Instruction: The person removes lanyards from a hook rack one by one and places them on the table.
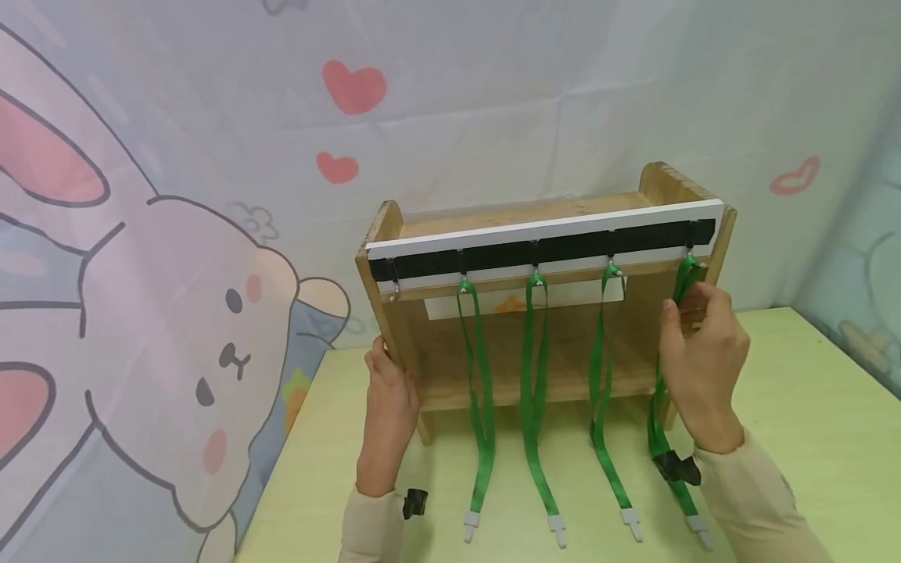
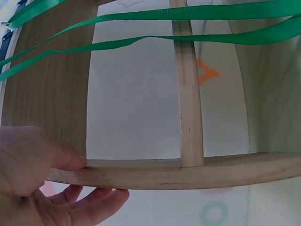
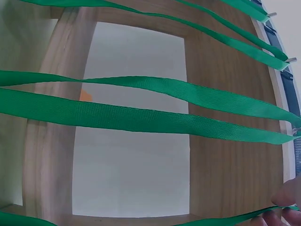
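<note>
A small wooden shelf (image 1: pixel 493 389) stands on the table, with a black-and-white hook rail (image 1: pixel 493 256) along its upper front. My left hand (image 1: pixel 390 399) grips the shelf's left side panel (image 2: pixel 141 176), thumb inside and fingers outside. Several green lanyards hang from the rail, each ending in a pale plastic clip. At the far right, my right hand (image 1: pixel 706 352) pinches the rightmost green lanyard (image 1: pixel 686 281) just below its hook (image 1: pixel 690 252). In the right wrist view, only the fingertips (image 3: pixel 287 193) show at the lower right corner, with that strap running between them.
The leftmost hook (image 1: pixel 393 293) carries no lanyard. Other lanyards (image 1: pixel 486 383) hang in front of the shelf opening, their clips (image 1: pixel 472 525) lying toward the front of the pale green table (image 1: pixel 317 461). Behind the shelf is a printed cloth backdrop (image 1: pixel 493 141) with a cartoon rabbit.
</note>
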`<state>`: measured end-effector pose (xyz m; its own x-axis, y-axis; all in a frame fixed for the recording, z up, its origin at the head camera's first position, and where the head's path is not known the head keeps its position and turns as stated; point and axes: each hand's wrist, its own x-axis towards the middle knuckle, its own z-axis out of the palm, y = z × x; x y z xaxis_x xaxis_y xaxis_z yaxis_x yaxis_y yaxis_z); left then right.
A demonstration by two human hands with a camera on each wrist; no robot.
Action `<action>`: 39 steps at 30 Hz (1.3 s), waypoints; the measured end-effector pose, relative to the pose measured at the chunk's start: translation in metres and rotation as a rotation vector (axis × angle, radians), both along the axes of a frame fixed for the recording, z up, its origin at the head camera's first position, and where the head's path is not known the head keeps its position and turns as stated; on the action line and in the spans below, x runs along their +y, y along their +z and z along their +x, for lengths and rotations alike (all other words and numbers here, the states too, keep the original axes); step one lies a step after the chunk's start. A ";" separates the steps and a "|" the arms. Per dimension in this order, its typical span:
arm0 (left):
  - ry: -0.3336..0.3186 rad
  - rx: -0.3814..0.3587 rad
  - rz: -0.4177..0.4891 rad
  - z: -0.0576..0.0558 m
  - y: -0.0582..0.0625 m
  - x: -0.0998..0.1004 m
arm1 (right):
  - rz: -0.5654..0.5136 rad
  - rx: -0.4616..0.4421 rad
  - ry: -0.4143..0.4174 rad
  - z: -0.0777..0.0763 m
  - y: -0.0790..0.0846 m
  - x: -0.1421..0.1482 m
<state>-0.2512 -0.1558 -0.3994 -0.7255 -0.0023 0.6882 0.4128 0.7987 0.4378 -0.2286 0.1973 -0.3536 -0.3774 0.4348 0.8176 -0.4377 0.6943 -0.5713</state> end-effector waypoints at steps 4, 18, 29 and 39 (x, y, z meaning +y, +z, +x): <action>-0.016 0.033 -0.016 -0.003 0.001 0.001 | 0.008 0.018 -0.006 0.000 0.005 0.003; -0.016 0.016 -0.018 -0.007 0.003 -0.001 | -0.013 0.088 0.035 0.008 0.013 0.015; -0.008 -0.005 -0.014 -0.002 0.000 -0.001 | -0.009 0.045 0.093 0.022 -0.008 0.029; -0.017 0.005 -0.014 -0.001 0.000 -0.001 | -0.122 -0.170 0.191 0.039 -0.018 0.034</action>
